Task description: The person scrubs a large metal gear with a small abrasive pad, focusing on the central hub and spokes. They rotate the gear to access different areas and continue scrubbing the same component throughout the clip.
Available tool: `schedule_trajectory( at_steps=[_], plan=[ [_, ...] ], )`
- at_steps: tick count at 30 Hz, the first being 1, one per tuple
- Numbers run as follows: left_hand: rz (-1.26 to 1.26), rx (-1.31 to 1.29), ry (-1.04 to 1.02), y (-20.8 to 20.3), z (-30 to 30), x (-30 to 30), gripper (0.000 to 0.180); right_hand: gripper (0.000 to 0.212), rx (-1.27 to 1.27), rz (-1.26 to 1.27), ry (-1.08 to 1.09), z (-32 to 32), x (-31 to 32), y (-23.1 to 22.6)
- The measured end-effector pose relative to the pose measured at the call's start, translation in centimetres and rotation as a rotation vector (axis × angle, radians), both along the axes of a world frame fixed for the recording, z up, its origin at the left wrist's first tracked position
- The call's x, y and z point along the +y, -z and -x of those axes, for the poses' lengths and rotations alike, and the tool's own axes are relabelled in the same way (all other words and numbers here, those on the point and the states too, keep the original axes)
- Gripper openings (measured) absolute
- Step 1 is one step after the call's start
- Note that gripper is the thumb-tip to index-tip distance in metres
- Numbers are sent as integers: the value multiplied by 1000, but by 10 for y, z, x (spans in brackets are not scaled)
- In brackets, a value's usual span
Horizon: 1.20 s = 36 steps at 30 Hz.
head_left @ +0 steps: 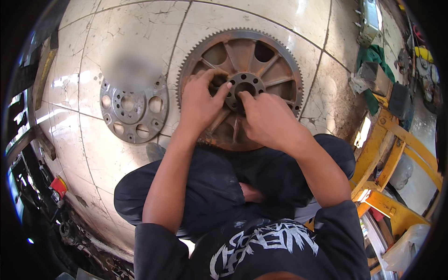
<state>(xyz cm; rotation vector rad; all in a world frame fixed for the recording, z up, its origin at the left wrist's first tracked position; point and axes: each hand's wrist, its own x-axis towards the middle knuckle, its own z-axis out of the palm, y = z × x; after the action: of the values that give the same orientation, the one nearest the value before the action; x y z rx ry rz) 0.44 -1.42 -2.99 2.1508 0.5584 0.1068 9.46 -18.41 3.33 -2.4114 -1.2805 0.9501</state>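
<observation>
A large rusty flywheel point(282, 74) with a toothed rim and spokes lies on the floor in front of my crossed legs. At its raised hub, my left hand point(203, 98) is closed, with the thumb on the hub's left edge and the fingers curled into the opening beside it. From the right, my right hand point(268, 116) reaches over the hub, its fingers bent and a fingertip at the central bore. Whatever these right fingers may hold is hidden. Several bolt holes ring the bore.
Left of the flywheel lies a thinner grey metal disc point(135, 132) with round holes, partly blurred. A yellow metal frame point(380, 154) stands at the right, near a green cloth point(375, 56). Dark metal parts and a red-yellow object point(59, 186) line the left side. Beneath is pale tile.
</observation>
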Motion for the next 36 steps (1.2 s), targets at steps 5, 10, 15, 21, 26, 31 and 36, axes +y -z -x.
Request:
schedule_trajectory(
  at_steps=[5, 10, 15, 21, 26, 31, 36],
  plan=[
    [113, 47, -22, -3, -7, -3, 28, 28, -47, 80, -71, -7, 5, 16],
    [38, -28, 9, 0, -4, 0, 28, 27, -33, 8, -18, -6, -8, 9],
    [25, -10, -15, -3, -4, -6, 29, 33, -77, -36, -30, 0, -6, 0],
    [12, -19, 0, -3, -1, -3, 27, 37, -98, -12, -40, 8, -3, 5],
    [23, 26, -12, -4, -3, -1, 29, 39, -143, -76, -89, 8, -2, 15],
    [56, 56, -15, -4, 0, 1, 31, 33, -89, -38, -67, -3, -2, 18],
    [108, 51, -20, 0, 2, -6, 30, 28, -139, -40, -91, 10, -3, 2]
  ],
)
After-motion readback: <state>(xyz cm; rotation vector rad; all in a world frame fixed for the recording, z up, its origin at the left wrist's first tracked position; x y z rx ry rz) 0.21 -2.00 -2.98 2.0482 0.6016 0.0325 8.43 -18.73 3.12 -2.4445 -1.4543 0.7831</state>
